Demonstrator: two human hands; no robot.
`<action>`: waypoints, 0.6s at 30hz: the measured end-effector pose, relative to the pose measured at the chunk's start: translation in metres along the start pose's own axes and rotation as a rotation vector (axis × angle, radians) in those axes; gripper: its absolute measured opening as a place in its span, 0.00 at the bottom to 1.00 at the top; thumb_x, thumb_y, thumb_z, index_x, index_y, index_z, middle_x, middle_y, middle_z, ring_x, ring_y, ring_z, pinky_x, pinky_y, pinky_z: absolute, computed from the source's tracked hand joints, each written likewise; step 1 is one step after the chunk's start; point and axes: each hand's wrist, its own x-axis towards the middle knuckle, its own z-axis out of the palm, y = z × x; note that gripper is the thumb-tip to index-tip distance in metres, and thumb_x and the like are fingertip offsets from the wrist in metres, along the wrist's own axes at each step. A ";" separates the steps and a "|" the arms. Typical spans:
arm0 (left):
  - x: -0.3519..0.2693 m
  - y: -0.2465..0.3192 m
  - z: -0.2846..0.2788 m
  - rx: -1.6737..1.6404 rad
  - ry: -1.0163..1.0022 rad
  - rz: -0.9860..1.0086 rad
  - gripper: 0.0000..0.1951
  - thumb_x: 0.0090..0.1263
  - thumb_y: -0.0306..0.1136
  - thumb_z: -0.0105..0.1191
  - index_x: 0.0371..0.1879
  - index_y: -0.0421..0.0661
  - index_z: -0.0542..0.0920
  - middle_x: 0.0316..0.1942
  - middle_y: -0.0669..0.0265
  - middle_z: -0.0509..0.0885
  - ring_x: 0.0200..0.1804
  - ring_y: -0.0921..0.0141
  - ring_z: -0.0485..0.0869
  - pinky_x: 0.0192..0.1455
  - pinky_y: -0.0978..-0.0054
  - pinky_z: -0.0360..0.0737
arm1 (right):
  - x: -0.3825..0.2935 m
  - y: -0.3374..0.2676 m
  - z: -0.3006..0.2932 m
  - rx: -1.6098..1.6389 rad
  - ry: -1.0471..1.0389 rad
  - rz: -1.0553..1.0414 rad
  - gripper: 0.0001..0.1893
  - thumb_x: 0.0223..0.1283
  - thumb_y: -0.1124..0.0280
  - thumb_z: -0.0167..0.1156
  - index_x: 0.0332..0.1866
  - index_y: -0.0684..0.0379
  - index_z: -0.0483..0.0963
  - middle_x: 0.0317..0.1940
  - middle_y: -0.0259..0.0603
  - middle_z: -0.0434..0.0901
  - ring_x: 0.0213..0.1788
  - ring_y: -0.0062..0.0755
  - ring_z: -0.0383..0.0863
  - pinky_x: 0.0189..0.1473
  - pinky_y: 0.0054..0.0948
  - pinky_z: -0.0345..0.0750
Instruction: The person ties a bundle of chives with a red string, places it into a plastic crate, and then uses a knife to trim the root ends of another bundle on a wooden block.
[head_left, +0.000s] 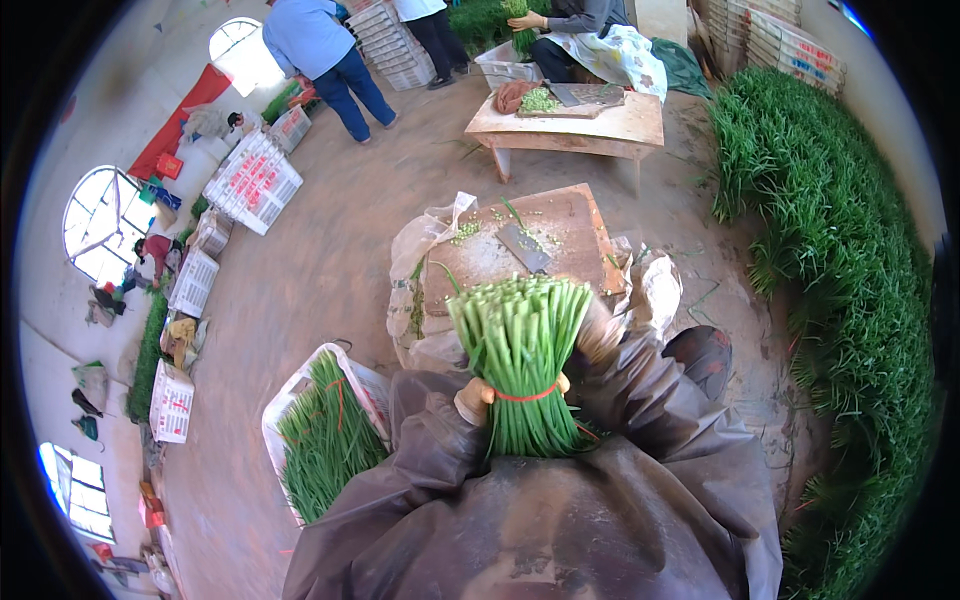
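A thick bundle of long green vegetable stalks (517, 337) stands upright before my chest, pale cut ends up, with a red band around its lower part. My left hand (474, 401) grips it at the band from the left; a fingertip shows at the band's right side. Blurred, my right hand (598, 330) is beside the upper right of the stalks, partly hidden by them; its fingers are not clear. Beyond the bundle, a cleaver (523, 247) lies flat on a low wooden board (555, 214), among chopped stalk bits (466, 232).
To my left stands a white plastic crate (375, 386) of banded green stalks (326, 442). Heaped greens (840, 247) line the right wall. Ahead is a low wooden table (570, 131) with another cleaver (564, 94); a seated person (592, 30) holds a bundle behind it. A person in blue (315, 41) stands farther left.
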 end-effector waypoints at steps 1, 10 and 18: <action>0.011 -0.003 0.001 -0.018 0.005 -0.060 0.54 0.42 0.58 0.74 0.66 0.34 0.68 0.59 0.45 0.75 0.59 0.56 0.77 0.61 0.58 0.77 | -0.005 0.002 0.002 0.049 -0.112 0.056 0.09 0.69 0.67 0.56 0.46 0.61 0.75 0.40 0.43 0.85 0.36 0.29 0.84 0.42 0.30 0.83; -0.031 -0.016 -0.021 -0.066 0.306 0.047 0.52 0.51 0.62 0.69 0.67 0.34 0.66 0.62 0.48 0.75 0.58 0.56 0.80 0.61 0.55 0.80 | 0.066 -0.034 0.000 0.233 -0.041 -0.249 0.10 0.68 0.68 0.57 0.46 0.62 0.76 0.37 0.35 0.81 0.37 0.24 0.81 0.43 0.26 0.80; -0.013 0.035 -0.029 0.070 0.522 0.219 0.34 0.59 0.33 0.59 0.67 0.35 0.67 0.59 0.57 0.79 0.60 0.62 0.78 0.66 0.63 0.73 | 0.133 -0.077 -0.050 -1.158 0.267 -0.389 0.23 0.65 0.68 0.60 0.64 0.63 0.71 0.58 0.48 0.78 0.58 0.35 0.77 0.59 0.29 0.74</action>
